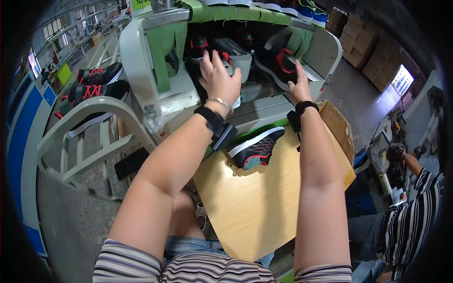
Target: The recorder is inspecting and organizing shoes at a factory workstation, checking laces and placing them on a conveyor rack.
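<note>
My left hand [220, 81] reaches into the machine's opening with its fingers spread. It is next to a grey machine block [238, 59] and a dark shoe [198, 45] with red parts, partly hidden behind it. My right hand [300, 84] is at the right side of the opening, fingers stretched out, beside a black shoe [273, 66] with a red loop. Whether it touches that shoe, I cannot tell. Below both hands, a black sneaker [257, 150] with red trim and a white sole lies on its side on the wooden board [250, 203].
Green cloth wraps the bar [240, 13] across the machine [134, 61]. More shoes [283, 6] stand above it. At left, a metal rack [80, 162] bears several black shoes [96, 89] with red laces. A cardboard box [337, 125] adjoins the board. A person in stripes [408, 226] works at right.
</note>
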Demonstrator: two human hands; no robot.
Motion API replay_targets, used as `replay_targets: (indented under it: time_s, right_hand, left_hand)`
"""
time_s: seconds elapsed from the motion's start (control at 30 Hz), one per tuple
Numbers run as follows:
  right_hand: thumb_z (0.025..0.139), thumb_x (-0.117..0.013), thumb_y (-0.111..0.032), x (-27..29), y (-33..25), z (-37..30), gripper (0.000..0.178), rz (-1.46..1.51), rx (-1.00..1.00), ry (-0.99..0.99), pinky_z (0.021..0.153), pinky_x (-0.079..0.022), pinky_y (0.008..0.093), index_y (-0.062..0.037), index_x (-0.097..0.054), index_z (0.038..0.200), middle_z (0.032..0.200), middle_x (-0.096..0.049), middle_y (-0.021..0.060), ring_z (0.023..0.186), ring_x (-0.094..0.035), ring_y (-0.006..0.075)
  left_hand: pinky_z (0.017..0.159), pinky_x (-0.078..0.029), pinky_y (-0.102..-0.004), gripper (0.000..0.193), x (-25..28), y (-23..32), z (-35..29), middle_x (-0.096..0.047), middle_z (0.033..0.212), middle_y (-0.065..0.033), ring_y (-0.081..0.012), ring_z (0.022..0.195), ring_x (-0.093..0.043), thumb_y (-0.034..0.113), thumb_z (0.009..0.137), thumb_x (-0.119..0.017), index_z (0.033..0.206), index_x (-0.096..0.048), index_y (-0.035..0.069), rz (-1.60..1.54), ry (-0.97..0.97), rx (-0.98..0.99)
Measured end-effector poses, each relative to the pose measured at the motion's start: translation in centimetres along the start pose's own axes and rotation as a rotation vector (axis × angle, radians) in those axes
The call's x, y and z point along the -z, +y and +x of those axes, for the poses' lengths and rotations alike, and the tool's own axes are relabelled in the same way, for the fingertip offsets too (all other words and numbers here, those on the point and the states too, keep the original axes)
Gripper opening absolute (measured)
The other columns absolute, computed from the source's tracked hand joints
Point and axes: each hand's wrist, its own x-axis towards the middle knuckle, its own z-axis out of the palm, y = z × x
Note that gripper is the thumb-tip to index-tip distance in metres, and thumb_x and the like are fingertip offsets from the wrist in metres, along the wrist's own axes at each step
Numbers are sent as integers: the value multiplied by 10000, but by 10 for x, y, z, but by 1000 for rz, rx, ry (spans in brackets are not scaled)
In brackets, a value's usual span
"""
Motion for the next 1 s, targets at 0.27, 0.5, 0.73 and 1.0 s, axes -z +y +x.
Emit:
replay_targets:
  time_s: [0.27,0.5,0.73,1.0]
  right_hand:
    - [908,-725,-134,76,-68,-279,786,317,-378,-719,1239,-236,439,-118,-330,1588,1649,-228,261,1527,-253,396]
    - [814,-773,-499,137,-168,-499,1019,-135,-640,-916,1191,12,665,-181,-247,1627,1693,-34,247,1544,24,502]
    - [834,-752,-458,133,-166,-503,978,-100,-637,-825,1188,8,681,-143,-258,1618,1690,-94,233,1550,-16,478]
    - [1048,-502,-83,89,-170,-417,507,591,-708,-389,927,-510,290,-113,-415,1547,1503,-457,96,1094,-591,164]
  left_hand:
    - [1125,-368,-483,817,13,-32,-139,-514,1441,-173,-382,1339,-484,344,811,-810,1479,-445,50,-141,-595,-820]
    - [967,-512,-423,932,-46,-102,-167,-673,1213,-237,-383,1122,-649,498,704,-866,1413,-509,10,97,-985,-100]
    - [857,-542,-288,589,60,-105,-227,-726,1102,-57,-135,960,-687,457,939,-733,1281,-625,-10,-434,-1253,755]
    - [753,-572,-287,458,190,-110,-315,-679,1093,-17,-139,904,-658,399,1077,-506,1419,-559,101,-542,-1557,988]
